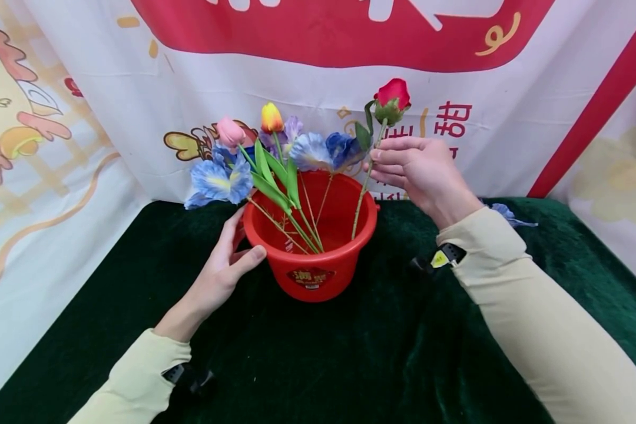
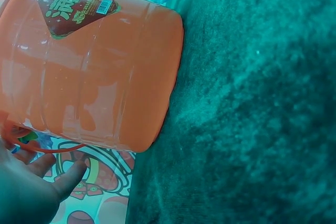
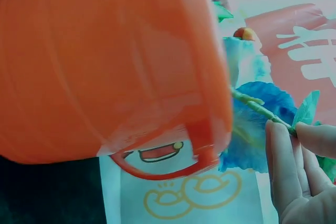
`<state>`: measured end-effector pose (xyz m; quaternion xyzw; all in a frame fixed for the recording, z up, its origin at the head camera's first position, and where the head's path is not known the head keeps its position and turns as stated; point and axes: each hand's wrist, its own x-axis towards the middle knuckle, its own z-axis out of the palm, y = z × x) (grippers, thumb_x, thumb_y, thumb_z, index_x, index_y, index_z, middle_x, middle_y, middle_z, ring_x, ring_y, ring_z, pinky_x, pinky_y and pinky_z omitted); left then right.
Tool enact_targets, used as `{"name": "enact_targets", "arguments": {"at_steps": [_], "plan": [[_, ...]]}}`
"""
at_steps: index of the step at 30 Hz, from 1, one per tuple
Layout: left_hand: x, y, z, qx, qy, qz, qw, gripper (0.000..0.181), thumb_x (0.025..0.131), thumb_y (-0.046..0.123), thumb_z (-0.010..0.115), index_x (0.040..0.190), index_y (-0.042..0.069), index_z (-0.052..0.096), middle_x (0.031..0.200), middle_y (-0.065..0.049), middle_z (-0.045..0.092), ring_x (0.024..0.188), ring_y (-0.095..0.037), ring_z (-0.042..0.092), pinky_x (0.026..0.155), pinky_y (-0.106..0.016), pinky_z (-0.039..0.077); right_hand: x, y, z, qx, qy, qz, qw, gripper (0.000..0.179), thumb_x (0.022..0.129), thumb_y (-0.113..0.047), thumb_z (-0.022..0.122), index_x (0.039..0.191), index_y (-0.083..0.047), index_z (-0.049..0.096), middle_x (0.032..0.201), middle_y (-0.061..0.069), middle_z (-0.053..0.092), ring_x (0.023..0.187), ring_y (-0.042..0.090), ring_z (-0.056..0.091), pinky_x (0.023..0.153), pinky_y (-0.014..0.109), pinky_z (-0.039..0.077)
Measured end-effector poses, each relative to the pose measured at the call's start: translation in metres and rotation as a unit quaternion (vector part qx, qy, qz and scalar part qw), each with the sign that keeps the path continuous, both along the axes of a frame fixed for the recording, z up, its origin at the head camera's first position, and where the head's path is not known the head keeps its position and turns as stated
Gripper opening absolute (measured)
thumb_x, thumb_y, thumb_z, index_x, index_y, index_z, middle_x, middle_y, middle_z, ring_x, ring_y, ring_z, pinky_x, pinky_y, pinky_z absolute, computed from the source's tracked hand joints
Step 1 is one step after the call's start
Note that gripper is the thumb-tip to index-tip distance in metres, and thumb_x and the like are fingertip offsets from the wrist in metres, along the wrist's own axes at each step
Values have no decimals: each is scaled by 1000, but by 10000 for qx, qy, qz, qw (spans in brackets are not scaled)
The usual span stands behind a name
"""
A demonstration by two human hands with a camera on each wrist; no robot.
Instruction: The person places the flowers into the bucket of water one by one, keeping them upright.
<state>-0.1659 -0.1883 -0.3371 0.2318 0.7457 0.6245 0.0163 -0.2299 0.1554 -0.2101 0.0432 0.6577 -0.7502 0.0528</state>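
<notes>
A red plastic bucket (image 1: 311, 274) stands upright on the dark green cloth. My left hand (image 1: 224, 262) holds its left side, thumb at the rim and fingers round the far side, near the bucket's handle (image 2: 58, 150). My right hand (image 1: 421, 171) pinches the stem of a red artificial rose (image 1: 392, 97) between thumb and fingers. The rose is upright, its stem's lower end inside the bucket. Also standing in the bucket are a pink tulip (image 1: 230, 132), a yellow-orange tulip (image 1: 271, 118) and several blue and purple irises (image 1: 219, 179), leaning mostly left.
Another blue flower (image 1: 509, 215) lies on the cloth behind my right wrist. The green cloth (image 1: 318, 365) covers the table. Just behind the table's far edge hangs a printed white and red curtain (image 1: 318, 82).
</notes>
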Motion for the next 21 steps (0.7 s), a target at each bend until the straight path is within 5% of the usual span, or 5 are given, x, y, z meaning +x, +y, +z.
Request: {"name": "enact_targets", "arguments": {"at_steps": [10,21], "plan": [[1,0,1,71,51,-31,10000,70,110,19,47,170,27,11,174,-2,21,158,-30,27,109,-18,50,4,-7,-23,641,692,-193,9954,27,98,-14,76,121,-1,73,98,1,79,88,14,79,82,30,65],[1,0,-1,46,31,-17,10000,70,111,20,47,170,28,12,173,0,23,157,-28,29,109,-19,51,9,-18,-47,1583,888,-511,9821,26,98,-21,78,121,-10,77,110,6,77,94,17,73,80,24,64]]}}
